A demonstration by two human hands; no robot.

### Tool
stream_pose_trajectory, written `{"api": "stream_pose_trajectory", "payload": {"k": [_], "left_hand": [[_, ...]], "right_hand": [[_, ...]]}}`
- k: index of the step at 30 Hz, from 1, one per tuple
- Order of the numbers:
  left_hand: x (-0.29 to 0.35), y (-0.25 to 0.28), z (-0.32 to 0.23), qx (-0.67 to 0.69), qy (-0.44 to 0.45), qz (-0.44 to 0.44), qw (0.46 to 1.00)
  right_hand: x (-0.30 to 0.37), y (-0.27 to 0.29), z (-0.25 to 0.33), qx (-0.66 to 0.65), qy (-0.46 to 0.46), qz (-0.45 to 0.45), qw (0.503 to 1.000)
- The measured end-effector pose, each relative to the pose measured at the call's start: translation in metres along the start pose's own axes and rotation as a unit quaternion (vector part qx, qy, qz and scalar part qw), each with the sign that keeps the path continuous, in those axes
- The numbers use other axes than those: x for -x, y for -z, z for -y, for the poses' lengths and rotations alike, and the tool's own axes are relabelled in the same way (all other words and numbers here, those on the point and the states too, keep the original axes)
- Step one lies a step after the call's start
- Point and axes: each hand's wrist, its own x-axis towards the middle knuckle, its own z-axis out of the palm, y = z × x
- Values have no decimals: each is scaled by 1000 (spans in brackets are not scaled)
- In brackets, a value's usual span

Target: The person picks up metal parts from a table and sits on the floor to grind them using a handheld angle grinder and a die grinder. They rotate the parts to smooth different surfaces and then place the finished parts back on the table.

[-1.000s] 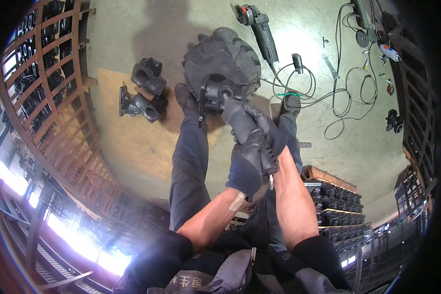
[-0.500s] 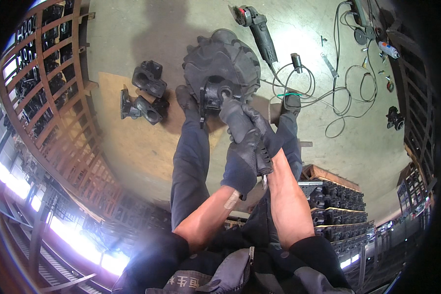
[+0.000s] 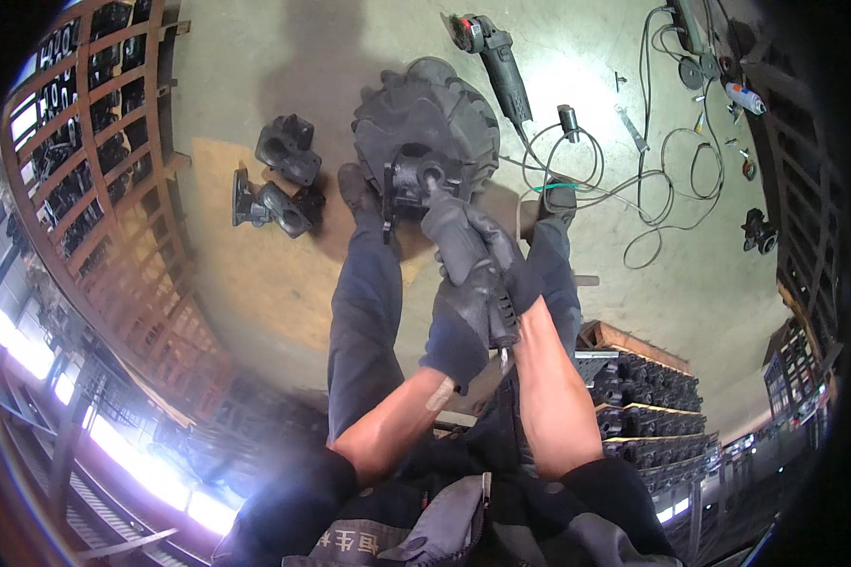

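**Two gloved hands on one tool, with a heavy casting resting between the feet**

The person stands over a large dark-grey cast-metal housing with a ribbed, rounded body (image 3: pixel 425 132), which sits on the concrete floor (image 3: pixel 255 57) just beyond both hands, between the shoes. The left hand (image 3: pixel 463 326), in a dark work glove, is wrapped closed around the body of a dark hand-held power tool (image 3: pixel 487 302). The right hand (image 3: pixel 468 231), also gloved, is closed over the tool's front end, just short of the black round boss on the housing (image 3: pixel 416 180). Whether the tool's tip touches the boss cannot be told.

Judged from this, the main risk is the tool skidding off the rounded boss, since the housing appears unclamped and could rock under pressure. A slip would carry the tool toward the dark blue trouser legs (image 3: pixel 369 312), which flank the hands closely. The forearms are bare above the gloves, open to chips or sparks. To the right of the hands, loose grey cables (image 3: pixel 652 189) loop across the floor near the right foot, a likely snag. A grey angle grinder (image 3: pixel 496 61) lies beyond the housing.
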Motion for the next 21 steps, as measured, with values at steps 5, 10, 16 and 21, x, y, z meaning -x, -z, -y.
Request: {"api": "stream_pose_trajectory", "payload": {"k": [5,10,16,21], "left_hand": [[43,-18,25,49,30,62,996],[44,-69,75,-8,-48,89,995],[-29,-38,47,-431,-449,50,781],[-156,91,-41,-421,-556,-161,698]], "right_hand": [[83,-13,22,19,-15,32,999],[155,-13,71,232,114,17,966],[125,52,174,445,303,-137,831],[20,133,280,537,383,-266,703]]}}
